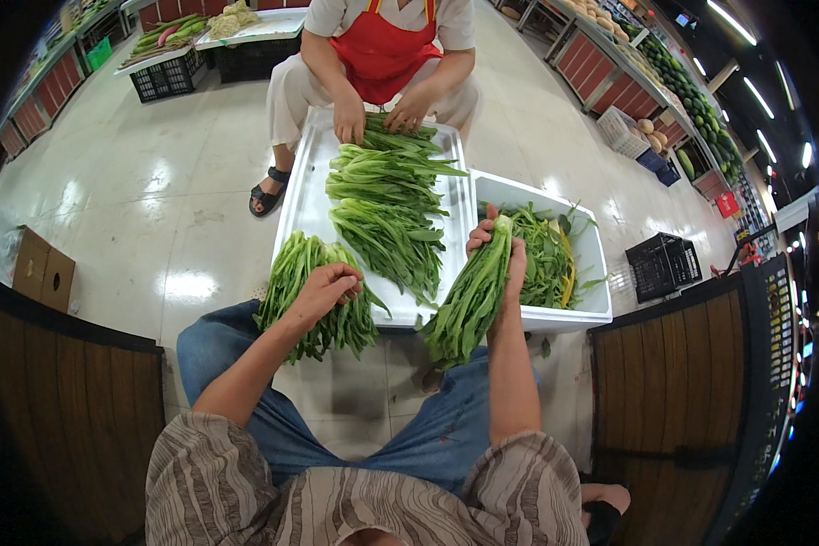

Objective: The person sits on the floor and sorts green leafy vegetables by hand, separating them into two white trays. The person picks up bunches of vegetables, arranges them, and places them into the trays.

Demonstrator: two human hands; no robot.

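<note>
My right hand point(508, 259) grips a bunch of long leafy greens point(474, 293) near its pale root end, with the leaves hanging down towards my knee. My left hand point(329, 290) rests over another pile of leafy greens point(286, 293) at the near left corner of a white tray point(300, 205); its fingers are curled, and whether they pinch a stalk cannot be told. Several bunches point(389, 239) lie in a column along the tray. To the right, a white foam box point(542, 319) holds loose leaves and yellowed ones.
A person in a red apron point(389, 51) sits opposite, both hands on greens at the tray's far end. A black crate point(663, 266) stands at the right, a cardboard box point(41, 269) at the left. Wooden panelled units point(662, 382) flank me. Vegetable stands line the back.
</note>
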